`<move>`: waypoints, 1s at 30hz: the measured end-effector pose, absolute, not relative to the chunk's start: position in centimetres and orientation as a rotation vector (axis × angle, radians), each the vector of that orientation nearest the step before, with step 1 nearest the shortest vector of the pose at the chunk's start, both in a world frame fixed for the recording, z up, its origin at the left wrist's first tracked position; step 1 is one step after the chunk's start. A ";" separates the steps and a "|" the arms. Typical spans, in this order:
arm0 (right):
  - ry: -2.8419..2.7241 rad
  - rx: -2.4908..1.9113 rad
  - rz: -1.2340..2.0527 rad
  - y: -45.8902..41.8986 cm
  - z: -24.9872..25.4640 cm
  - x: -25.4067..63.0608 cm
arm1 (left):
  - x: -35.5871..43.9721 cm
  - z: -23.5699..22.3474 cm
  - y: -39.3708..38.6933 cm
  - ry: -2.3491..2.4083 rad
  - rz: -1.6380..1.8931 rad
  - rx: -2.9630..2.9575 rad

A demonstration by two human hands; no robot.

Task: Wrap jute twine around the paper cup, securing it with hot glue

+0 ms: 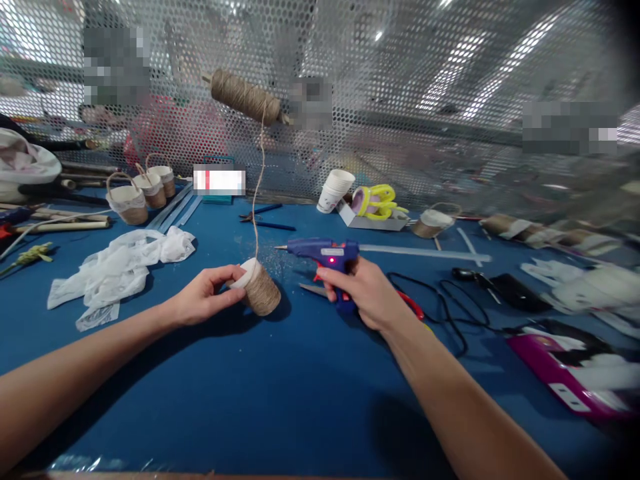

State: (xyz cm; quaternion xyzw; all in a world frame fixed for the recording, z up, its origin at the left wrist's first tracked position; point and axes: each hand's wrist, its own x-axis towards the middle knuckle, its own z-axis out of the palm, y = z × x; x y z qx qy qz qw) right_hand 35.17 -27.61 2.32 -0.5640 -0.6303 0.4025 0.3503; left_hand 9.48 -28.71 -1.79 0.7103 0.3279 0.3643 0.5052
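Note:
My left hand grips a small paper cup wrapped in jute twine, tilted on its side just above the blue table. A strand of twine runs up from the cup to a twine spool hung on the mesh screen. My right hand holds a blue hot glue gun by its handle, its red light on and its nozzle pointing left, a short way right of the cup.
Red-handled scissors and a black cable lie beside my right hand. Crumpled white plastic lies at left, finished twine baskets behind it. White cups, a yellow tape dispenser and pliers stand near the mesh. A magenta case sits at right.

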 end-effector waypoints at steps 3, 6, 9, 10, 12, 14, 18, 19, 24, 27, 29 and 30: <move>-1.657 -1.650 0.797 -25.4 2.0 36.4 | 9.4 -1.9 -28.7 0.793 0.892 1.741; -1.672 -1.782 0.622 -23.2 1.4 37.1 | 9.4 -2.1 -28.7 0.784 0.905 1.761; -1.674 -1.876 0.530 -21.6 0.8 37.2 | 9.5 -2.2 -28.7 0.798 0.906 1.783; -1.671 -1.897 0.508 -21.3 0.6 37.2 | 9.5 -2.2 -28.7 0.802 0.906 1.792; -1.663 -1.918 0.453 -21.1 0.3 37.1 | 9.6 -2.1 -28.7 0.807 0.910 1.814; -1.671 -1.890 0.389 -21.5 0.3 37.0 | 9.6 -1.9 -28.7 0.812 0.924 1.840; -1.764 -1.701 0.400 -22.8 1.0 35.6 | 9.7 -1.7 -28.8 0.824 0.934 1.854; -1.807 -1.635 0.456 -23.2 1.3 34.8 | 9.7 -1.7 -28.8 0.824 0.933 1.854; -2.023 -1.203 0.975 -24.1 2.4 29.8 | 9.7 -1.9 -28.8 0.794 0.933 1.861; -1.972 -1.057 1.148 -24.4 2.4 27.9 | 9.6 -2.0 -28.8 0.788 0.936 1.825; -1.894 -1.026 1.165 -24.6 2.4 27.7 | 9.6 -2.0 -28.8 0.789 0.940 1.775; -1.855 -1.023 1.156 -24.8 2.4 27.8 | 9.6 -2.0 -28.7 0.788 0.943 1.748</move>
